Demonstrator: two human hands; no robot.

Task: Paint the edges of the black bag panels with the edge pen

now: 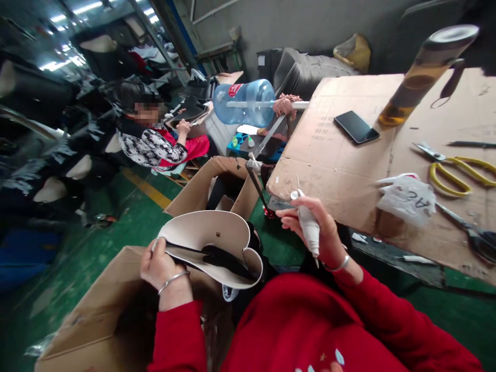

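My left hand (165, 266) pinches the left edge of a curved piece of pale sheet material (217, 227) with black parts on its inner side. The piece hangs over an open cardboard box and has a small dark mark on its pale face. My right hand (323, 227) grips a small white squeeze bottle (309, 227), tilted with its thin nozzle downward. The bottle is apart from the sheet piece, just off the near corner of the cardboard-covered table (349, 181). What lies under the curved piece is partly hidden.
On the table are a phone (356, 127), a drink bottle (420, 77), yellow-handled scissors (451, 178), black-handled scissors (480, 240) and a crumpled plastic bag (406, 199). Cardboard boxes (93, 305) stand close by. A large blue water bottle (244, 102) lies beyond; a co-worker (155, 139) sits left.
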